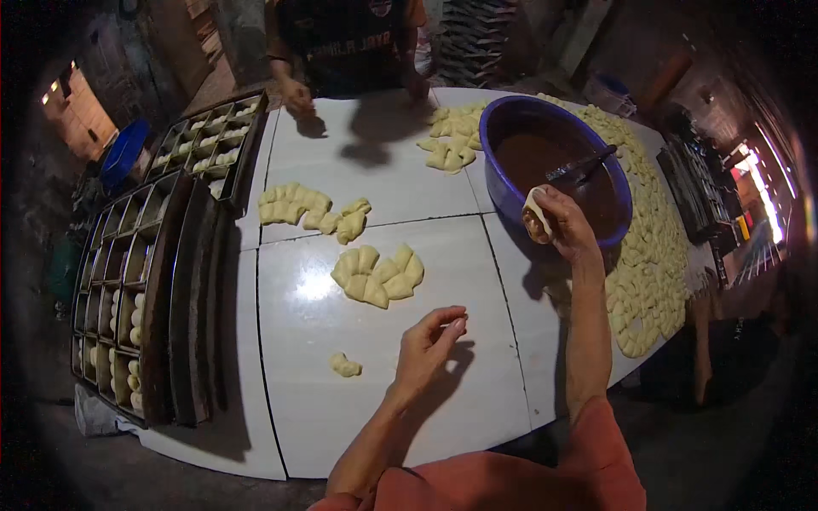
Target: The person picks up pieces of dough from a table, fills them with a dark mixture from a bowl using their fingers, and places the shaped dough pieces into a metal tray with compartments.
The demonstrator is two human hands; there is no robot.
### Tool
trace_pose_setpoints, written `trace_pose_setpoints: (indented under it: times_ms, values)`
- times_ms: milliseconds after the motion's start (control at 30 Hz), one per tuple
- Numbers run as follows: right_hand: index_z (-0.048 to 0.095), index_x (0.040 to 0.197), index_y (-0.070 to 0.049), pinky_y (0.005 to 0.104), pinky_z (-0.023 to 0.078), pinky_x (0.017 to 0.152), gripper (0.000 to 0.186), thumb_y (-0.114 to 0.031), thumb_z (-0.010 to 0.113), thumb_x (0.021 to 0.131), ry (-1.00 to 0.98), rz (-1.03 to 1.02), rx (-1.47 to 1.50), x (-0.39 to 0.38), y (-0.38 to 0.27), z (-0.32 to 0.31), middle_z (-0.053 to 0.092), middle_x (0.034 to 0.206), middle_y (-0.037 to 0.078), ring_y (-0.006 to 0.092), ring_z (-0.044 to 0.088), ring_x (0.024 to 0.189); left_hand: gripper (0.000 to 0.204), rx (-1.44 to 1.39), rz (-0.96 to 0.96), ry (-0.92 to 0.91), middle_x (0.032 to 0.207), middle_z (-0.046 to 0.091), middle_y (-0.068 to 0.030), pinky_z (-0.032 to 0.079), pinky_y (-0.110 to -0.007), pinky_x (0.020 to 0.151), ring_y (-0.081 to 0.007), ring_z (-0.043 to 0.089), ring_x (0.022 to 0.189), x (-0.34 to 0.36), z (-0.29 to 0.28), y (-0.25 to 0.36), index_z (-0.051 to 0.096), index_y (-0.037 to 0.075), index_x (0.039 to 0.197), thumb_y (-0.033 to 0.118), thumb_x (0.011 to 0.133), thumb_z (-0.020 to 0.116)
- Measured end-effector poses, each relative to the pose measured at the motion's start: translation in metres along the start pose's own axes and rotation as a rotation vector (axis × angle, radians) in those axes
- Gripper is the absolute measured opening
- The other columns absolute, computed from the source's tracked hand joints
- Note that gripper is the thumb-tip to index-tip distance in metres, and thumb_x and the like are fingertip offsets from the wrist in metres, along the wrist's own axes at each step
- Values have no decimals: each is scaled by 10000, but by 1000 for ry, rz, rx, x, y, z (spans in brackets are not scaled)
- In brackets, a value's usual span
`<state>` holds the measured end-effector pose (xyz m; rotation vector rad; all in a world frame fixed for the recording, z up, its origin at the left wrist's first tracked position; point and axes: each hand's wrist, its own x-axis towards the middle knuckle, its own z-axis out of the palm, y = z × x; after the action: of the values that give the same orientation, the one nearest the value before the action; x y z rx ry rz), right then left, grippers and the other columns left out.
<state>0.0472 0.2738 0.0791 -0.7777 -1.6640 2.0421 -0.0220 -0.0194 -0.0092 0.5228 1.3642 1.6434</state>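
My right hand is raised at the near rim of a purple-blue basin of brown paste. Its fingers are closed around a flattened piece of dough with brown filling on it. Lower and to the left, my left hand hovers over the table, fingers curled toward the thumb, with nothing visible between them. Beside it lies a small lump of dough. Beyond that sits a cluster of pale dough pieces, with another group of pieces farther left. A dark-handled spatula rests in the basin.
Divided trays holding dough balls stand along the left of the white table. Many dough pieces cover its right side, and more lie behind the basin. Across the table stands another person, whose hand is above the far edge.
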Motion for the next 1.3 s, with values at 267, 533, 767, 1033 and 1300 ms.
trace_pose_setpoints:
  times_ms: [267, 533, 767, 1033, 1300]
  values:
    - [573, 1071, -59, 226, 536, 621, 162, -203, 594, 1001, -82, 105, 413, -56, 90, 89, 646, 904, 51, 117, 648, 767, 376, -538, -99, -30, 1219, 656, -22, 521, -268, 851, -135, 642, 1043, 23, 12, 7, 585, 60, 1349, 271, 1038, 561]
    - [564, 1184, -52, 304, 528, 871, 419, -144, 740, 815, -152, 124, 108, -92, 110, 136, 647, 1039, 54, 136, 627, 954, 231, -502, -35, 332, 971, 723, -80, 552, -239, 745, -125, 675, 842, -15, -50, -8, 683, -31, 1115, 153, 979, 652]
    - [626, 1269, -18, 332, 528, 882, 456, -86, 777, 844, -17, -530, -652, -110, 137, 175, 618, 1133, 97, 214, 632, 1018, 324, -421, 99, 471, 1008, 726, -98, 532, -234, 745, -101, 651, 841, -17, -46, -15, 678, -51, 1211, 151, 958, 689]
    - [710, 996, -8, 263, 467, 721, 162, -152, 708, 923, 38, -266, -202, -106, 143, 180, 660, 816, 14, 103, 593, 821, 310, -440, -14, 328, 990, 715, -62, 546, -251, 713, -100, 649, 829, -20, -50, 13, 703, -20, 1164, 184, 931, 722]
    - [619, 1312, -14, 251, 498, 786, 382, -80, 641, 936, -325, -344, -289, -117, 138, 158, 622, 1202, 89, 136, 613, 948, 362, -172, -133, 198, 1007, 711, -74, 573, -259, 711, -153, 685, 863, -12, -86, 27, 676, -15, 1176, 225, 912, 739]
